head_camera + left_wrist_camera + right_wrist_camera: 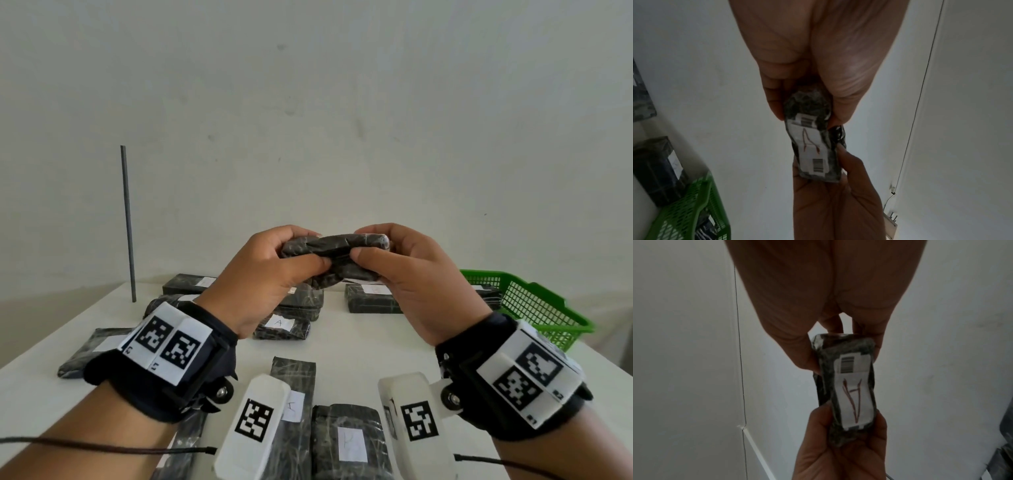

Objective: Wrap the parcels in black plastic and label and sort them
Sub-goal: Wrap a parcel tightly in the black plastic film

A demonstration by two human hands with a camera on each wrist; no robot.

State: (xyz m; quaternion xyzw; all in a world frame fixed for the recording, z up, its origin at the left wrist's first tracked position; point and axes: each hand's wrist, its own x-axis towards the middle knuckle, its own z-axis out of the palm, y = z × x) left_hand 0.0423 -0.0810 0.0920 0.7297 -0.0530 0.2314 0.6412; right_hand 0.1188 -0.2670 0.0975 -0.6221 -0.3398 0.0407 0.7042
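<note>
I hold a small parcel wrapped in black plastic (334,255) in the air above the white table (359,346). My left hand (301,253) grips its left end, thumb underneath and fingers curled over the top. My right hand (370,251) grips the right end in the same way. In the left wrist view the parcel (812,142) shows a white label with a red letter A and two barcodes. In the right wrist view the same label faces the camera on the parcel (851,386), with my left hand (838,451) below it.
Several black-wrapped parcels with white labels lie on the table, one marked A (281,325) under my hands and others near the front edge (346,442). A green mesh basket (534,305) with parcels inside stands at the right. A thin dark rod (128,222) rises at the back left.
</note>
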